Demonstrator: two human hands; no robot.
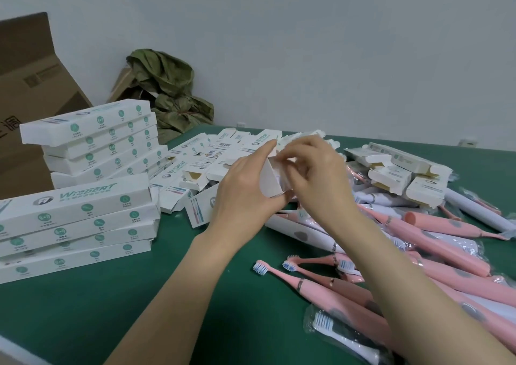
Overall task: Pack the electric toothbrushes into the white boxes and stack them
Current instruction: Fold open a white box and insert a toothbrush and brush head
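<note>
My left hand (245,188) grips a white box (270,181) held above the table's middle, thumb along its top edge. My right hand (315,174) pinches the flap at the box's open end; whether a toothbrush is inside is hidden. Pink electric toothbrushes (435,253) lie in a heap at the right, some in clear wrap, one with a dark handle (343,334) at the front. Empty open white boxes (201,166) lie scattered behind my hands and at the back right (402,169). Two stacks of closed boxes stand at the left, a near one (81,225) and a far one (97,141).
The green table top (125,303) shows at the front left. A large brown carton (30,91) stands at the far left behind the stacks. A crumpled olive-green bag (170,91) lies over a small carton by the white wall.
</note>
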